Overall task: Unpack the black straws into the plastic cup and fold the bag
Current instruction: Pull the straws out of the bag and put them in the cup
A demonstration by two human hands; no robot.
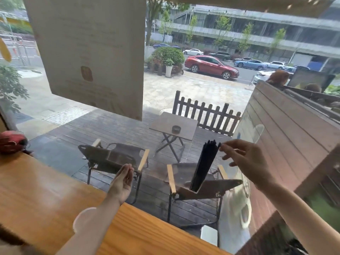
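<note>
Behind a large window pane, a wooden-decked terrace with two folding chairs (114,159), a small folding table (174,126) and a dark picket fence (206,115); parked cars beyond. Pale paper notice (88,52) stuck to the glass, its print too faint to read. Wooden surface (46,196), warm grain, smooth, running along the sill. Red rounded object (11,141) at the surface's far left, cut off by the frame edge. Plastic cup (82,219), clear with a round rim, on the surface, largely hidden under the left forearm. Bundle of black straws (204,166), long and thin, inside a clear bag whose outline is hard to make out, held tilted in the air before the glass. Right hand (244,159): grip pinching the bundle's upper end between thumb and fingertips. Left hand (123,179): grip relaxed, palm turned inward, fingers straight, holding nothing, well apart from the bundle.
</note>
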